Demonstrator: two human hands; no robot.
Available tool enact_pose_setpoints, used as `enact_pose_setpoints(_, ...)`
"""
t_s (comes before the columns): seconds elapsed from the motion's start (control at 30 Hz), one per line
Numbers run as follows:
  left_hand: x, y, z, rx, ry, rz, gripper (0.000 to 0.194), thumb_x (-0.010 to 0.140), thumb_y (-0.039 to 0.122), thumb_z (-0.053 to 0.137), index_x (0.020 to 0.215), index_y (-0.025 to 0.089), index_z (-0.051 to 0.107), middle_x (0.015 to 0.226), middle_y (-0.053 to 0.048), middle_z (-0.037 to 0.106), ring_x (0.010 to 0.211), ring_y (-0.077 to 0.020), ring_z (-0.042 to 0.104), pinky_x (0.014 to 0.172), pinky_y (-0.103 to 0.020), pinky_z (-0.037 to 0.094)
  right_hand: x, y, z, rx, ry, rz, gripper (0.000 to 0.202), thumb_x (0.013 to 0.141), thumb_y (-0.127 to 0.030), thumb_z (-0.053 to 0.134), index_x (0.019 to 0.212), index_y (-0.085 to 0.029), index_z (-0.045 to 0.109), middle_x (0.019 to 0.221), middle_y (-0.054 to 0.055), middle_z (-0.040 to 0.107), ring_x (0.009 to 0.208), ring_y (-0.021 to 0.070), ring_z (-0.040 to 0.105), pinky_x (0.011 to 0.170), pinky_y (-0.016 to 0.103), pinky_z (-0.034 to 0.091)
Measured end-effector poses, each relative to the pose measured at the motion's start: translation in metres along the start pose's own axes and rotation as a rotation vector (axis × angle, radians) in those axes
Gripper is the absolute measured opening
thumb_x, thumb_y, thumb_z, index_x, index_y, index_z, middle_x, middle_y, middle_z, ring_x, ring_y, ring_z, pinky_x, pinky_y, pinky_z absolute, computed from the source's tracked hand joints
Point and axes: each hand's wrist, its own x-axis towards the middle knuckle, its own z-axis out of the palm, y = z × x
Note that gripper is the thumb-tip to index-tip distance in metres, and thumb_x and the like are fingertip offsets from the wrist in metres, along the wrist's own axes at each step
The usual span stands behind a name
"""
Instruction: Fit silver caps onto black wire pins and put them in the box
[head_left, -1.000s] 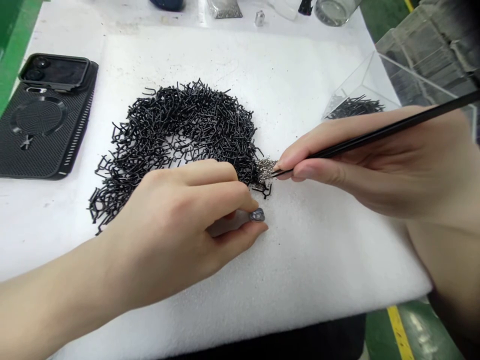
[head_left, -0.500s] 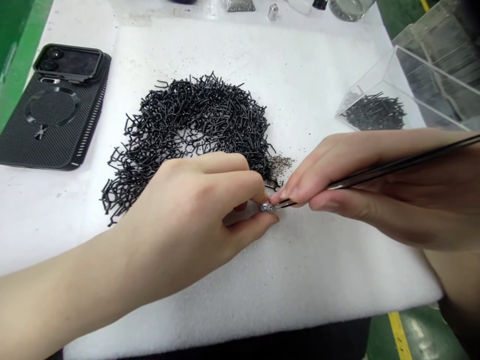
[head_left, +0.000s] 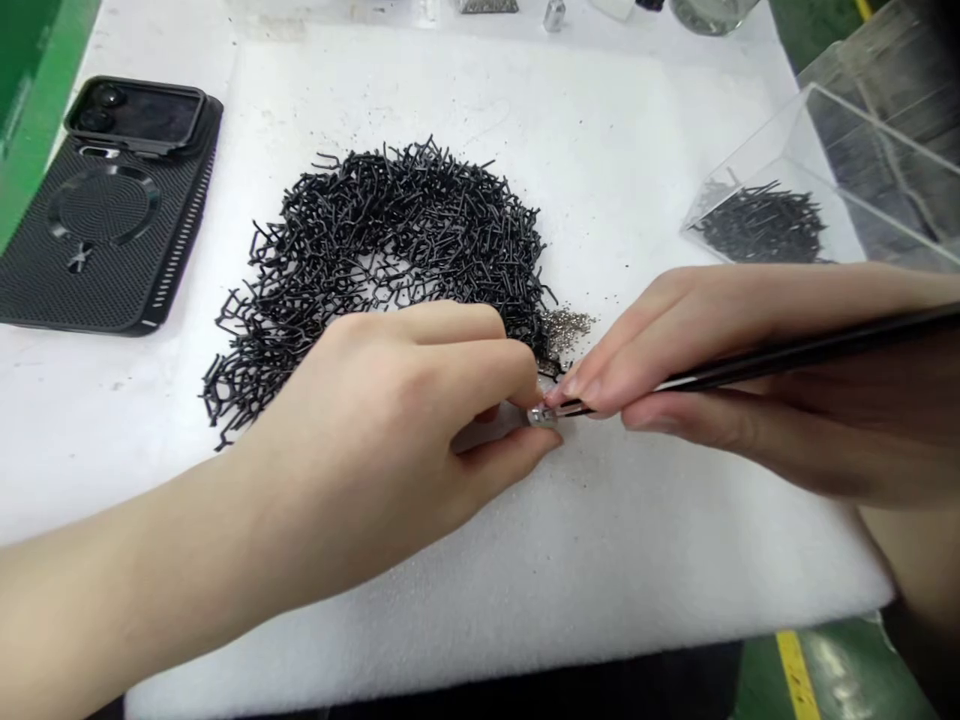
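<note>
Between thumb and index finger, my left hand (head_left: 420, 410) pinches a small shiny metal part (head_left: 540, 413), mostly hidden by the fingertips. My right hand (head_left: 705, 390) is closed on a pair of black tweezers (head_left: 750, 365). The tweezers' tips reach the metal part, where the two hands meet. Whether the tips grip anything is too small to tell. Behind my left hand lies a large pile of thin, bent black pieces (head_left: 420, 210) in an arch shape. Tiny metallic grains (head_left: 568, 328) are heaped just beyond my fingertips.
A black phone in a ridged case (head_left: 105, 215) lies at the left. On the right, a clear tilted box (head_left: 806, 130) contains more black pieces (head_left: 765, 225). White foam sheet (head_left: 600, 600) covers the work surface. A small metal block (head_left: 554, 15) and a glass jar (head_left: 712, 12) stand at the back.
The view has shifted slightly. The tweezers have turned a little in my right hand, their arms now looking closer together. Both hands keep nearly the same position at the metal part.
</note>
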Motion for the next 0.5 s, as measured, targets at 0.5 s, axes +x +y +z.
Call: enact_pose_setpoints(0.5, 0.0004, 0.0056, -0.0034, 0.035, -0.021, -0.048, 0.021, 0.11, 0.021, 0.08, 0.089, 0.02, 0.078, 0.084, 0.005, 0.071, 0.065, -0.0096, 0.057, 0.077, -0.023, 0.054, -0.0018, 0.0026, -0.0021, -0.001, -0.008, -0.04, 0.007, 0.105, -0.024, 0.088, 0.108, -0.03, 0.085, 0.107, -0.002, 0.09, 0.098, 0.0208, 0.089, 0.082, 0.034, 0.074)
